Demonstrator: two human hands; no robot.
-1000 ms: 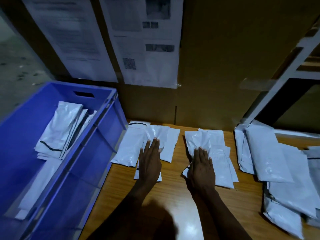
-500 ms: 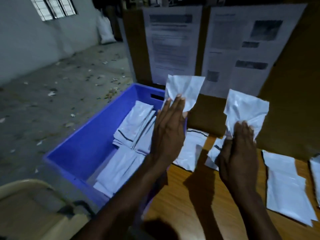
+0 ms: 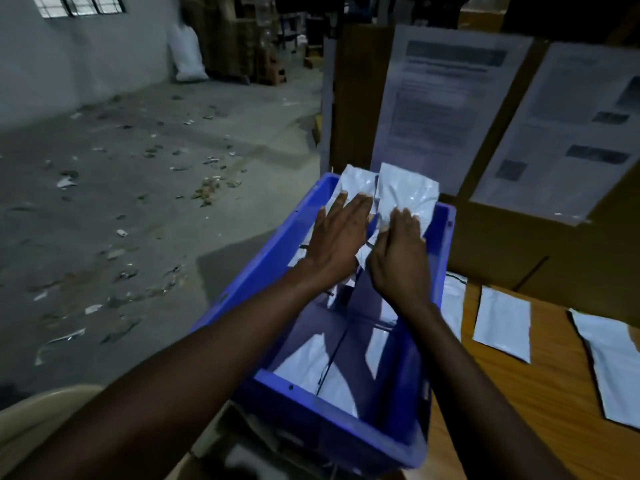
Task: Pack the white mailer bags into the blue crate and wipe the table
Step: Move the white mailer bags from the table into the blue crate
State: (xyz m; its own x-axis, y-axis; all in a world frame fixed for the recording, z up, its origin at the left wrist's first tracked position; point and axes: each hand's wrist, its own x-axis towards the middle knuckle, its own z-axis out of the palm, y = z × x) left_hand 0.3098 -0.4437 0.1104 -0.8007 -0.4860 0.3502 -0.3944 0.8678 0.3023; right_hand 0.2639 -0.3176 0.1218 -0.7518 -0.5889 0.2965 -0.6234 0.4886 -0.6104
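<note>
Both my hands are over the blue crate point(image 3: 349, 427), side by side. My left hand point(image 3: 337, 239) holds a white mailer bag point(image 3: 353, 183) whose top sticks out past the fingers. A second white mailer bag point(image 3: 407, 194) is gripped in my right hand point(image 3: 398, 258). More white mailer bags point(image 3: 311, 362) lie on the crate's floor below my forearms. On the wooden table point(image 3: 540, 410) to the right lie further mailer bags: one flat bag point(image 3: 504, 322) near the crate and another point(image 3: 613, 372) at the right edge.
A cardboard wall point(image 3: 519, 251) with printed paper sheets point(image 3: 443, 102) stands behind the crate and table. A littered concrete floor point(image 3: 121, 209) spreads to the left. A beige chair edge point(image 3: 34, 414) shows at the bottom left.
Both hands lifted a mailer bag each from the table and carried them left over the crate. My view turned left toward the crate and floor.
</note>
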